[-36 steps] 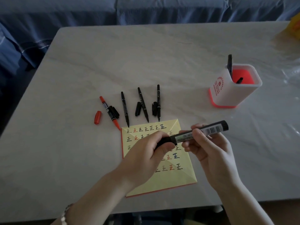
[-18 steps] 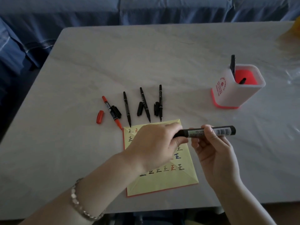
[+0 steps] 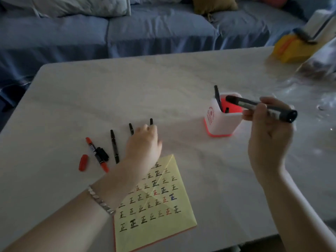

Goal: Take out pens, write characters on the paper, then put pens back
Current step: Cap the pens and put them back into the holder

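Head view: right hand (image 3: 269, 135) fingers clamped round a thick black marker (image 3: 261, 108), held level over the white-and-red pen holder (image 3: 218, 122) — red logo on its side, unreadable. Left hand (image 3: 143, 144) lies on the black pens (image 3: 114, 146) on the worktop (image 3: 163, 79); finger state hidden — cannot tell. Yellow paper (image 3: 160, 215) carries rows of "正" in black, red, blue. Red pen (image 3: 97, 154) lies uncapped, cap (image 3: 83, 162) just beside.
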